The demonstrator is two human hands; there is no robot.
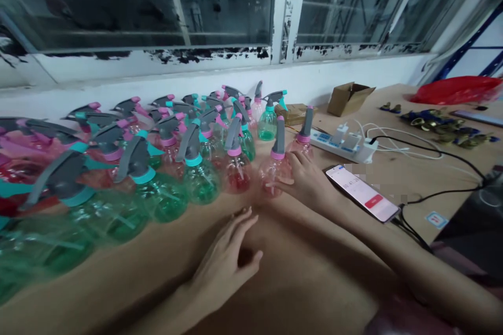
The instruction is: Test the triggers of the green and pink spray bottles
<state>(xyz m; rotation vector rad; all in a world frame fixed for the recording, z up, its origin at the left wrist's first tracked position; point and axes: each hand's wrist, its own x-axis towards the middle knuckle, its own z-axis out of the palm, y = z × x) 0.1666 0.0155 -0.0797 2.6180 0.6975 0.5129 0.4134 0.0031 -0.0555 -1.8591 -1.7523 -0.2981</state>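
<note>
My right hand (pixel 310 180) is at a clear spray bottle with a pink collar and grey trigger head (pixel 271 172), its thumb across the front and its fingers at the right side. The bottle stands upright on the table. Held low over the bare tabletop, my left hand (pixel 226 259) has its fingers stretched out and thumb apart, with nothing in it. Just beyond it are a spray bottle with red liquid (pixel 238 175) and a teal-collared one with green liquid (pixel 202 183). Another pink-collared spray bottle (pixel 304 144) is partly hidden behind my right hand.
Several more spray bottles (pixel 133 214) crowd the table's left side below the window. To the right are a white power strip (pixel 341 146), a phone (pixel 361 193) with cables, and an open cardboard box (pixel 349 99). Brass-coloured fittings (pixel 444 125) and a red bag (pixel 459 89) lie farther right.
</note>
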